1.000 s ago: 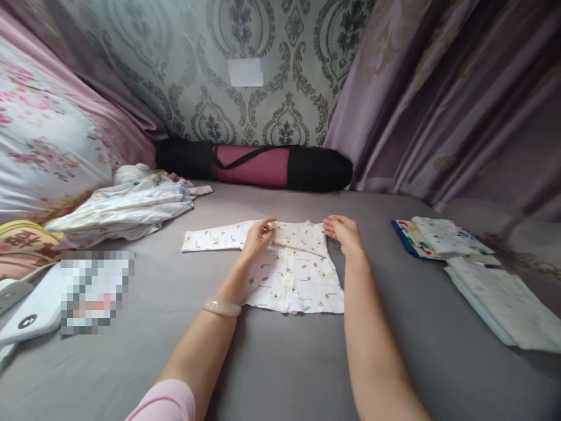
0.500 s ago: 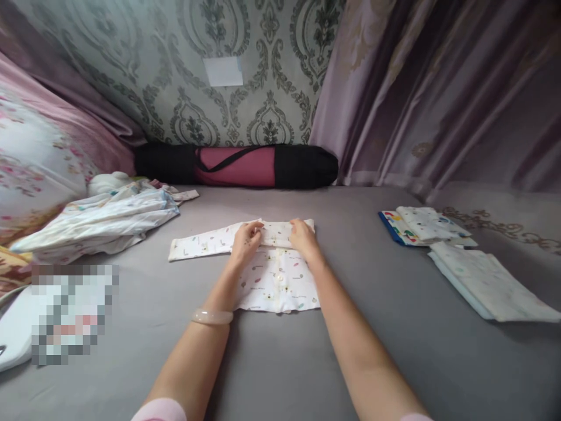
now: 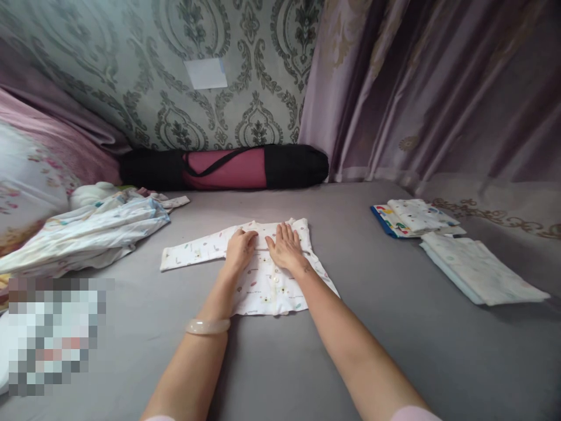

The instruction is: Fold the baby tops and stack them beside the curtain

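A small white long-sleeved shirt (image 3: 258,292) with a scattered print and a buttoned front lies spread in front of me. Its left-side sleeve (image 3: 193,248) stretches out flat, while the other sleeve lies folded across the chest. Palm down on that folded sleeve, my right hand (image 3: 287,248) is open, its fingers extended. My left hand (image 3: 240,250), with a pale bangle on its wrist, rests at the shirt's shoulder. Its fingers are curled and appear to pinch the fabric there.
Crumpled clothes (image 3: 109,231) are heaped at the left, near a pixelated patch. Folded clothes (image 3: 414,216) and another folded pale garment (image 3: 482,269) lie at the right. Along the patterned wall runs a long black and maroon bag (image 3: 232,168). Purple curtains (image 3: 394,99) hang at the right.
My right hand has gone from gripping the folded sleeve's end to lying flat on it, slightly left. My left hand stays near the shoulder. The view has shifted a little to the right.
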A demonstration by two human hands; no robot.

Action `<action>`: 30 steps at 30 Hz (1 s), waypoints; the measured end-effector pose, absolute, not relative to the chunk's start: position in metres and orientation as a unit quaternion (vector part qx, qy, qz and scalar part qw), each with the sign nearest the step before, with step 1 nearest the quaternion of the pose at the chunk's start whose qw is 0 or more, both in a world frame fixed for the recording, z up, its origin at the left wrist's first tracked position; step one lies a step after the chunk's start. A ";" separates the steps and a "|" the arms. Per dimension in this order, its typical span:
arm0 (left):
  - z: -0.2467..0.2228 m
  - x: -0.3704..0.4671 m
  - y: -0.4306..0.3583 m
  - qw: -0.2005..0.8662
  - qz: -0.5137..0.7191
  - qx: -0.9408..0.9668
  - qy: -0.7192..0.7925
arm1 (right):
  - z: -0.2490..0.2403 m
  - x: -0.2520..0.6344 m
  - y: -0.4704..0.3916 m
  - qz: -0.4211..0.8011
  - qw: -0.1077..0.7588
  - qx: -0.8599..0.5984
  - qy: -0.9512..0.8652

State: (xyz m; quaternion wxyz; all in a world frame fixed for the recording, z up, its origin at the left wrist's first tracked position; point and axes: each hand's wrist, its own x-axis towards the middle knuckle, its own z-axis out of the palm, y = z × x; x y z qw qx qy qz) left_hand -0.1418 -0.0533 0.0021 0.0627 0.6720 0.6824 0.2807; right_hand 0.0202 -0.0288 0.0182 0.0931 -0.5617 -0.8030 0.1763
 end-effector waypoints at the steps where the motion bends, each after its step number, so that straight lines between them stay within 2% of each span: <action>1: 0.001 -0.142 -0.053 0.057 0.271 0.674 0.684 | 0.018 0.023 -0.027 0.172 0.090 -0.570 -0.798; 14: -0.006 -0.145 -0.052 0.030 0.255 0.679 0.688 | 0.015 0.050 -0.008 0.125 0.059 -0.667 -0.733; 24: -0.004 -0.142 -0.056 0.016 0.225 0.653 0.723 | 0.015 0.061 -0.001 0.126 0.043 -0.682 -0.719; 30: 0.007 -0.136 -0.058 0.020 0.247 0.641 0.727 | 0.020 0.058 -0.005 0.099 0.042 -0.670 -0.734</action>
